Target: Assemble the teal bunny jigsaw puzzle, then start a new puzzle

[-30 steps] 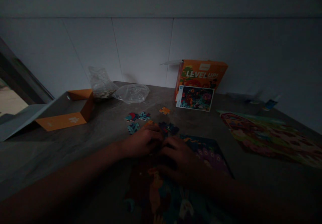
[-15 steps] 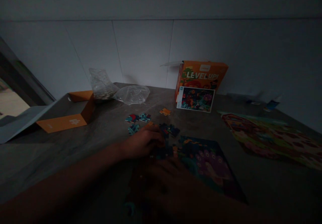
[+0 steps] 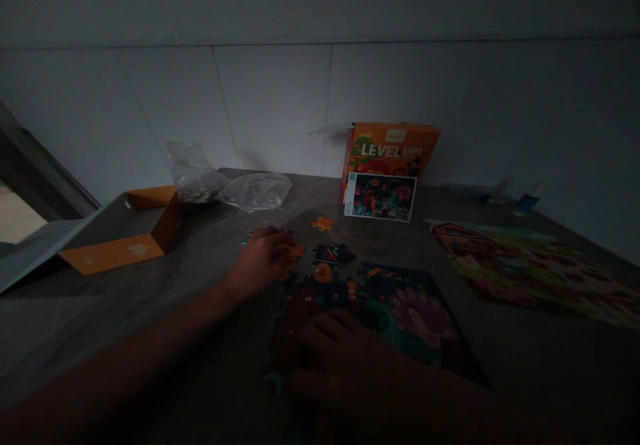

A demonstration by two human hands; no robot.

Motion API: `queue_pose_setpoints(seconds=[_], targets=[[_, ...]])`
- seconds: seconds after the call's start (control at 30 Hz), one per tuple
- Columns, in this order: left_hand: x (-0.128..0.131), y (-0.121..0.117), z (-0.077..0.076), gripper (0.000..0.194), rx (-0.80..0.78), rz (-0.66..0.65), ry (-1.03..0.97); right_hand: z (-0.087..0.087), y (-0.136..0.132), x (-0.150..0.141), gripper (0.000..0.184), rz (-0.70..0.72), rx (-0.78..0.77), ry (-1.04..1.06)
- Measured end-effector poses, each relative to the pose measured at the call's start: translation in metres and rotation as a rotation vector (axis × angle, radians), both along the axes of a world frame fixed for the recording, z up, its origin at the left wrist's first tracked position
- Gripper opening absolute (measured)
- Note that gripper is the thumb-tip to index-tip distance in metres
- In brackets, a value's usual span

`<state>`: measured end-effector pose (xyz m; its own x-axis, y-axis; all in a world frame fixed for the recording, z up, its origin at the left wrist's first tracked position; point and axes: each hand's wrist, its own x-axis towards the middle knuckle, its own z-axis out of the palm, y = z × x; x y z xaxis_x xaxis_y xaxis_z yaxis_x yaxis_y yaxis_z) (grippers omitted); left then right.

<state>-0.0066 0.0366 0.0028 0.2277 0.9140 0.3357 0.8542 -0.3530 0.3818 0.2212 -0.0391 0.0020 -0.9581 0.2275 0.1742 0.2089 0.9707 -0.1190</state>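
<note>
My left hand is over loose jigsaw pieces left of the partly joined puzzle. Its fingers curl down beside an orange puzzle piece; the hand hides whatever may be between them. My right hand lies across the puzzle's lower left part with fingers stretched out, dim in the shadow. The puzzle shows a purple peacock and a reddish-brown creature. Dark blue pieces lie just above its top edge, and a single orange piece sits farther back.
An orange box stands at the back with a picture card leaning on it. To the left are an open box tray, a bag of pieces and a clear plastic bag. Another puzzle lies at right.
My left hand has moved left from the puzzle's upper edge to the loose pieces, uncovering an orange round shape there. The right hand stays on the puzzle. The view has shifted slightly.
</note>
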Motion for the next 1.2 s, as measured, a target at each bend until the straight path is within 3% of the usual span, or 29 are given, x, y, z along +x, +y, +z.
queue_pose_setpoints(seconds=[0.1,0.23,0.4,0.7,0.77,0.83,0.93,1.0,1.07,1.2], targets=[[-0.001,0.002,-0.002,0.027,-0.034,0.072,0.071,0.018,0.009,0.009,0.031,-0.042,-0.102,-0.019],[0.000,0.003,-0.006,0.031,-0.057,0.033,0.094,0.036,0.015,0.019,0.030,-0.064,-0.281,-0.048],[0.001,0.002,-0.011,0.035,-0.081,0.012,0.111,0.037,0.010,0.021,0.048,-0.067,-0.272,-0.024],[0.007,-0.004,-0.008,0.034,-0.152,-0.084,0.100,0.050,0.014,0.022,0.030,0.032,-0.307,-0.066],[0.008,-0.004,-0.008,0.033,-0.158,-0.088,0.103,0.046,0.027,0.025,0.027,0.033,-0.394,0.005],[0.008,-0.004,-0.008,0.031,-0.152,-0.082,0.102,0.034,0.049,0.030,0.023,-0.155,-0.414,0.142],[0.007,-0.003,-0.008,0.033,-0.142,-0.060,0.098,0.006,0.089,0.044,0.037,-0.545,-0.190,0.338],[0.005,-0.002,-0.009,0.036,-0.120,-0.023,0.109,-0.013,0.110,0.054,0.056,-0.676,-0.121,0.362],[0.004,-0.001,-0.011,0.041,-0.080,0.034,0.133,-0.026,0.120,0.061,0.063,-0.726,-0.115,0.307],[0.001,0.000,-0.014,0.040,-0.045,0.113,0.192,-0.032,0.119,0.060,0.047,-0.662,-0.111,0.223]])
